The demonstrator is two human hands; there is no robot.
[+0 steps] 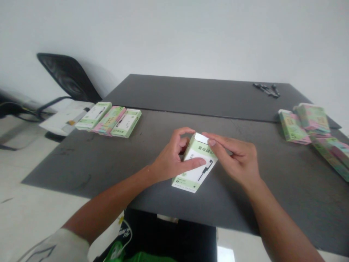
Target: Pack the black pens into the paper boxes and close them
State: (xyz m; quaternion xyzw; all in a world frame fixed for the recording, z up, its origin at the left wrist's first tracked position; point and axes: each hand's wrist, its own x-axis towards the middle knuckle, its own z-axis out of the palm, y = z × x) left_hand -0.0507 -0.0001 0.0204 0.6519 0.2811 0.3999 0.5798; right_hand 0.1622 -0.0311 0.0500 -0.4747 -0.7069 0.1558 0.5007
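Observation:
A white and light-green pen box, printed with a pen and Chinese characters, is tilted up over the near part of the dark table. My left hand grips its left side, the thumb lying across the printed front and the fingers behind. At the upper end, my right hand pinches the white flap and top right corner between thumb and fingers. Whether that flap is fully tucked in, I cannot tell. The inside of the box is hidden.
Three pen boxes lie side by side at the table's left edge. Several green and pink boxes are piled at the right. Black pens lie on the far table. A black chair stands beyond the left edge.

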